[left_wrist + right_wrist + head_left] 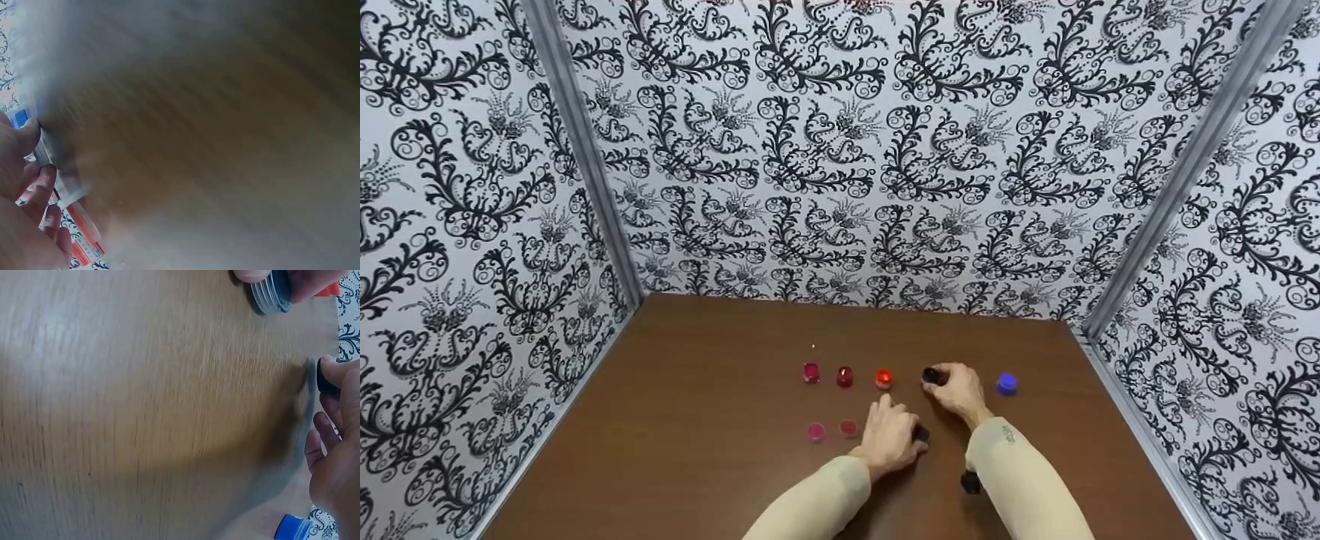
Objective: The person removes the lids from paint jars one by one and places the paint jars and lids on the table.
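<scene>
My left hand (889, 435) is low over the table, its thumb and fingers gripping a small dark jar (920, 433). The right wrist view shows ridged clear sides on this jar (271, 293), pinched between fingertips. Farther out and to the right, my right hand (958, 388) pinches a small round black piece (934, 375) close over the tabletop; fingers partly hide its shape. To the left of it stand an orange-red jar (883, 378), a dark red jar (845, 376) and a pink jar (811, 373). A blue-capped jar (1006, 384) stands right of my right hand.
Nearer me, a pink disc (816, 432) and a red disc (849, 428) lie left of my left hand. Another black object (971, 481) sits beside my right sleeve. Patterned walls (825, 150) with grey corner strips enclose the brown table (697, 420) at back and sides.
</scene>
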A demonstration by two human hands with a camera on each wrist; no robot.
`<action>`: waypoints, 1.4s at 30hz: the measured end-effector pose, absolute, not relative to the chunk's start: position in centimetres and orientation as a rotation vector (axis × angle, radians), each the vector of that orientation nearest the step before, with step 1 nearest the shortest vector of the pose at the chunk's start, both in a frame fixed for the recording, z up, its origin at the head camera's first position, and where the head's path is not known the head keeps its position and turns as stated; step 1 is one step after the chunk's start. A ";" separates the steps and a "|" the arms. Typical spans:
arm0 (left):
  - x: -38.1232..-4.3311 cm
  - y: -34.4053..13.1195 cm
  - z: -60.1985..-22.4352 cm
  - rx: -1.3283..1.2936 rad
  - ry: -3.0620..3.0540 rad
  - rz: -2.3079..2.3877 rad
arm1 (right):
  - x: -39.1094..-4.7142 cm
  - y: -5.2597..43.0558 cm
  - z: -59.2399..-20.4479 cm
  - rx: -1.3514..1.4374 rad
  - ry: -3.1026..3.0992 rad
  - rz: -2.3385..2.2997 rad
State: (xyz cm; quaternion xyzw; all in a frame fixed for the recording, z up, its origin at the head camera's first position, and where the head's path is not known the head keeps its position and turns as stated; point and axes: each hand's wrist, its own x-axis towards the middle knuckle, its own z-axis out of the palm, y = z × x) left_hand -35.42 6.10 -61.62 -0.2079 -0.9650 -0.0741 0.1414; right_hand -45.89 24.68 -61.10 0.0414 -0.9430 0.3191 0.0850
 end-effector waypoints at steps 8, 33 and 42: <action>-35.5 6.6 -61.3 -0.584 -2.819 -0.159 | -46.0 24.2 -61.4 0.121 -2.839 0.941; -35.5 7.2 -62.6 -0.531 -2.806 -0.182 | -45.4 23.5 -61.4 0.098 -2.848 0.944; -35.2 6.9 -61.5 -0.495 -2.852 -0.323 | -45.2 24.0 -60.5 0.127 -2.833 0.965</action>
